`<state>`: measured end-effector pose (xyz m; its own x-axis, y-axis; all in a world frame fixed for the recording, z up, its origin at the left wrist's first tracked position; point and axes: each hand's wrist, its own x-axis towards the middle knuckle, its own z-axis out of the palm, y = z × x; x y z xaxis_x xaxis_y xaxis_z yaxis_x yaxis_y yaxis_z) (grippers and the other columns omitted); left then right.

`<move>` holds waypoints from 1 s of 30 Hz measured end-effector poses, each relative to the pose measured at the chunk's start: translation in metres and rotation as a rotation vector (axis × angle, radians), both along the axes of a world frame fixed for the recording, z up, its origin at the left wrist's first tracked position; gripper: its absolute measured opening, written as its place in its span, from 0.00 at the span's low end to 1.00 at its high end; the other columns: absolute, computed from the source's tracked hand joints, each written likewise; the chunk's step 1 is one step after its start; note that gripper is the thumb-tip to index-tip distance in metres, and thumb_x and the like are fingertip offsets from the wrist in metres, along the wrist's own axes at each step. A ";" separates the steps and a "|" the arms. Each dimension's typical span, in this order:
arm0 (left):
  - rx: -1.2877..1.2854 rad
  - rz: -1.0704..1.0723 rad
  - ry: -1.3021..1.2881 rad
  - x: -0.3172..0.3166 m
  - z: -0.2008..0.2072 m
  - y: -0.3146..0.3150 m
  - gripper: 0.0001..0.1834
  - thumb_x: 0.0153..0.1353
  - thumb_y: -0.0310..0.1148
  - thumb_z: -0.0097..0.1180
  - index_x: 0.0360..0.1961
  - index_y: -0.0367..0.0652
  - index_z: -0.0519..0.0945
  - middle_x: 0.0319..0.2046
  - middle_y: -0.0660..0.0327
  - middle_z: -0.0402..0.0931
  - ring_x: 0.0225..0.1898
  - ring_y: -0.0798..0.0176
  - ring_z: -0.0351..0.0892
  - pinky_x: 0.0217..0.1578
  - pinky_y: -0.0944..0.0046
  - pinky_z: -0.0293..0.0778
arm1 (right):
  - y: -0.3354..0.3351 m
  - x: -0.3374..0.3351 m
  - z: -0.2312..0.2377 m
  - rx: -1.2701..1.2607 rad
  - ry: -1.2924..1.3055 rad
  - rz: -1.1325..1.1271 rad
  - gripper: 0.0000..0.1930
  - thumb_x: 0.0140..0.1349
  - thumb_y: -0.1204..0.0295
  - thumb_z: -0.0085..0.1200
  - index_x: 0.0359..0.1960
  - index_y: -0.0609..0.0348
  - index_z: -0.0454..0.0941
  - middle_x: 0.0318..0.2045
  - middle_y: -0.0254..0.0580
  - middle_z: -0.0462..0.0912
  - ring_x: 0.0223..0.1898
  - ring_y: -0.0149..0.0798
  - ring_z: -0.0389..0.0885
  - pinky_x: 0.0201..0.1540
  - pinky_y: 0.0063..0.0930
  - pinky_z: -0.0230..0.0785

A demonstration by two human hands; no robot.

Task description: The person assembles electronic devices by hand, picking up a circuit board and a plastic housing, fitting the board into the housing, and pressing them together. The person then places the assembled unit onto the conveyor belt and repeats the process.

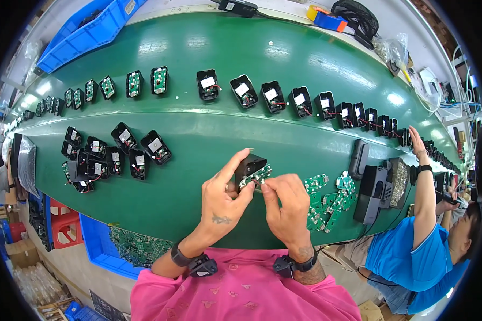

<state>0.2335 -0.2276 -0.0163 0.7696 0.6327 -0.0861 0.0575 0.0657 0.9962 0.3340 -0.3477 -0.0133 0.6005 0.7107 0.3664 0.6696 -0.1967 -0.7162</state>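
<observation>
My left hand [224,195] is closed around a black plastic housing [247,165], which it holds tilted above the green table. A small green circuit board [261,174] with white parts sits at the housing's near side, by my left thumb. My right hand [286,200] pinches at the board's near edge, thumb and forefinger pressed together. A tiny white spot and a bit of red wire show there; what the fingertips grip is too small to make out. Right of my right hand lies a loose pile of green circuit boards [329,206].
A row of black housings [273,97] with red wires runs along the table [198,203]; those farther left hold green boards [135,84]. More housings [138,163] cluster at left. At right stand a black device [374,192] and a co-worker's outstretched arm [424,187].
</observation>
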 end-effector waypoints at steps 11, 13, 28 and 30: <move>0.246 -0.250 0.018 -0.006 0.025 0.016 0.34 0.54 0.15 0.55 0.65 0.44 0.71 0.46 0.52 0.80 0.39 0.62 0.83 0.35 0.64 0.81 | -0.005 0.032 0.025 -0.133 0.098 0.396 0.04 0.56 0.79 0.59 0.29 0.63 0.75 0.24 0.45 0.77 0.27 0.49 0.77 0.31 0.40 0.69; 0.300 -0.269 0.033 -0.005 0.026 0.015 0.34 0.54 0.16 0.55 0.65 0.44 0.72 0.46 0.50 0.80 0.39 0.58 0.84 0.35 0.63 0.80 | -0.004 0.034 0.025 -0.144 0.102 0.411 0.04 0.57 0.79 0.58 0.29 0.63 0.75 0.24 0.45 0.77 0.27 0.50 0.77 0.32 0.41 0.69; -0.314 -0.128 -0.015 -0.003 0.019 0.015 0.34 0.56 0.21 0.58 0.66 0.43 0.69 0.47 0.52 0.79 0.37 0.69 0.82 0.32 0.66 0.80 | 0.009 0.013 -0.002 -0.071 0.646 0.031 0.05 0.69 0.75 0.53 0.36 0.65 0.77 0.24 0.36 0.81 0.21 0.24 0.75 0.24 0.19 0.66; -0.039 -0.216 -0.073 -0.009 0.008 0.020 0.36 0.51 0.19 0.58 0.65 0.42 0.69 0.50 0.50 0.78 0.41 0.60 0.83 0.38 0.62 0.81 | 0.007 0.013 0.003 -0.084 0.711 0.011 0.05 0.69 0.74 0.54 0.36 0.64 0.77 0.25 0.34 0.80 0.21 0.24 0.74 0.24 0.18 0.67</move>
<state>0.2248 -0.2073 -0.0084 0.8921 0.4494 -0.0462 0.0022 0.0979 0.9952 0.3474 -0.3405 -0.0104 0.6660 0.7269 -0.1675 0.0486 -0.2664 -0.9626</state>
